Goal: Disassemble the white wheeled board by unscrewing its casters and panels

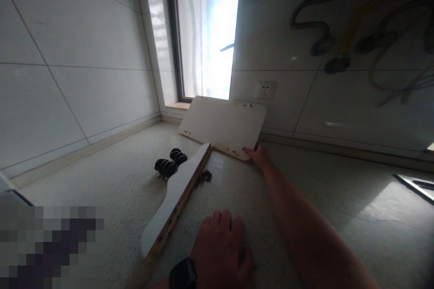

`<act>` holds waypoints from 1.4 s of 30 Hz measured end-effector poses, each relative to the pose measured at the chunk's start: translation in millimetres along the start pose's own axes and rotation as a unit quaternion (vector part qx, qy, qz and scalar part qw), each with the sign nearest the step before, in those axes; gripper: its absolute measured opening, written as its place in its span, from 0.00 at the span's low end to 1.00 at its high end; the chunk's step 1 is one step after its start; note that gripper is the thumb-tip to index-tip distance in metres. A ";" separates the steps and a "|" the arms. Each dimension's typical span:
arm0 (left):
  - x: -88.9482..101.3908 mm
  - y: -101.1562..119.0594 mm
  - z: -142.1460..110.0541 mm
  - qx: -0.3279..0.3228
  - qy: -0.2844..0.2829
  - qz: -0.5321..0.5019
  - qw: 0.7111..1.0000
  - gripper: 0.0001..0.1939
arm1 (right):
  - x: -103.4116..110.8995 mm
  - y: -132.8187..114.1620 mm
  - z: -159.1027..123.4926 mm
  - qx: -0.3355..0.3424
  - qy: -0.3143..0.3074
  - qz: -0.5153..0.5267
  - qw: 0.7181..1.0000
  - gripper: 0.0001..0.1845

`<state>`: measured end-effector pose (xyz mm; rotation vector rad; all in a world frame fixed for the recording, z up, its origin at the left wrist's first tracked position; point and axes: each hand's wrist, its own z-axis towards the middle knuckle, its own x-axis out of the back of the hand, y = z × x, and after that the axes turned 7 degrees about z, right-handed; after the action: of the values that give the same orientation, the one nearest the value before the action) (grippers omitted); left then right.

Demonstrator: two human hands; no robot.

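My right hand (259,156) grips the near right corner of a white board (222,124) with rounded corners, thumb on its top face. Small holes show near the board's corners, and it leans up toward the window. My left hand (220,244), with a black watch (183,274) on the wrist, rests on the speckled surface, fingers stretched forward and holding nothing. Left of it lies a wavy-edged white panel (176,201) with a brown edge with several holes. Black casters (166,167) sit against the panel's far side. A small pile of dark hardware (206,176) lies beside its brown edge.
A bright window (206,31) stands behind the board, with a wall socket (266,90) to its right. Hoses (312,22) and a yellow pipe (356,18) run along the right wall. A metal-edged item (413,187) lies at the far right. The lower left corner is pixelated.
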<state>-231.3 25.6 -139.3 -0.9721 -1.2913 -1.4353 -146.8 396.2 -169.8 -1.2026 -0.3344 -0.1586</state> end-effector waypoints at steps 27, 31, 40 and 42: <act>2.2 1.5 -1.3 -0.001 0.005 -0.003 1.000 0.20 | 1.7 -4.8 -0.5 -0.011 -0.037 -0.002 0.999 0.22; 2.9 1.6 -1.3 0.003 -0.001 -0.005 1.000 0.19 | 4.0 -8.3 -1.5 -0.022 -0.058 -0.005 0.998 0.21; 5.9 0.9 -1.0 -0.003 0.006 -0.004 1.000 0.19 | 7.4 -12.4 -6.8 -0.053 -0.074 -0.021 0.996 0.22; 5.7 -0.2 -1.7 -0.004 0.008 0.003 1.000 0.21 | 7.6 -11.2 -5.5 -0.056 -0.081 -0.019 0.995 0.22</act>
<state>-232.8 23.2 -134.1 -0.9675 -1.2707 -1.4427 -142.0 387.5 -159.0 -1.3241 -0.4957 -0.1128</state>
